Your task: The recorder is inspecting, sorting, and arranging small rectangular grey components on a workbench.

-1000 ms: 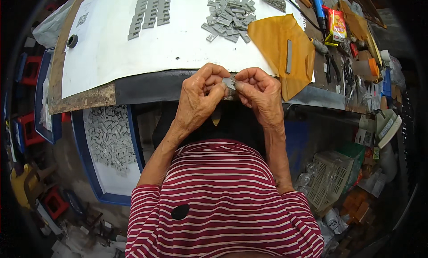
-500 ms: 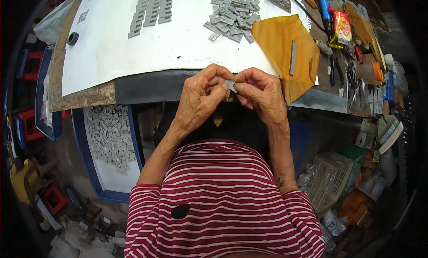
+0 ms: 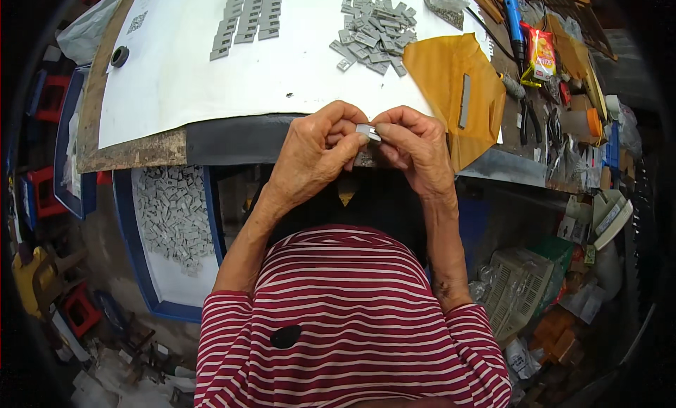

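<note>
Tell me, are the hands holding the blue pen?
No, both hands, left hand and right hand, pinch a small grey piece between them, while the blue pen lies on the table.

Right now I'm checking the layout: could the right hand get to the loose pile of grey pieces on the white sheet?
Probably yes. The right hand sits at the bench edge, and only bare white sheet lies between it and the loose pile, though it currently pinches a small grey piece.

Bright, even daylight – sharp centre, soft shadows – fisheye bending and dark vignette at edges.
</note>
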